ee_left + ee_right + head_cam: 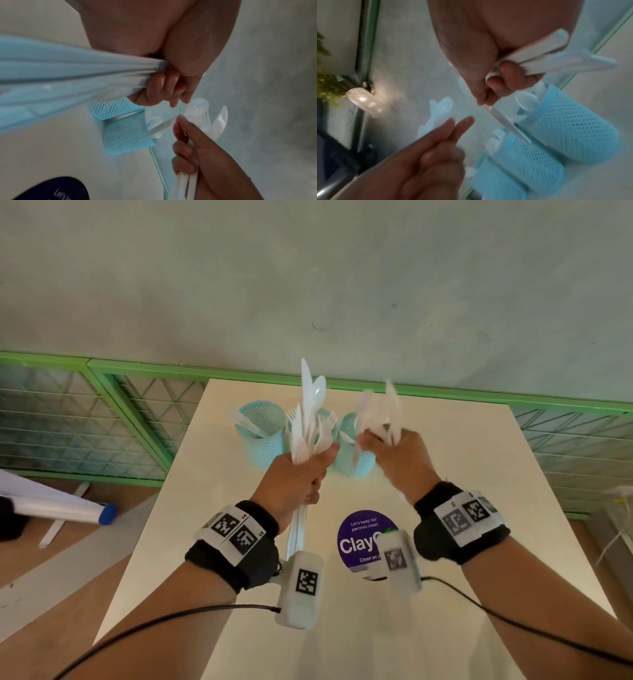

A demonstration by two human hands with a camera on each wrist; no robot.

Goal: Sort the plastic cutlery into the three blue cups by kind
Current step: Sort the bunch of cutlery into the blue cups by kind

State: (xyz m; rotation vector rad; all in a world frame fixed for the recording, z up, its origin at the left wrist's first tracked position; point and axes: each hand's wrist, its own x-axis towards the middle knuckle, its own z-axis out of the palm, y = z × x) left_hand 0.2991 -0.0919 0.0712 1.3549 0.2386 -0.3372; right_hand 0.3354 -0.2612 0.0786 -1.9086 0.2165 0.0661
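My left hand [317, 470] grips a thick upright bundle of white plastic cutlery [310, 412] above the table; the handles [68, 75] fan out below the curled fingers. My right hand [376, 441], just right of it, holds a smaller, blurred bunch of white pieces [383, 412] and pinches one piece [505, 124] that points down toward the cups. Three blue perforated cups stand in a row behind the hands: the left cup [262, 436] holds a few white pieces, the middle cup [323, 419] is mostly hidden, and the right cup [354, 460] sits under my right hand.
The white table [462, 491] carries a purple round sticker [356, 537] near the front. A green wire fence [102, 412] runs behind and left of the table. A white roll with a blue cap [68, 510] lies on the floor at left.
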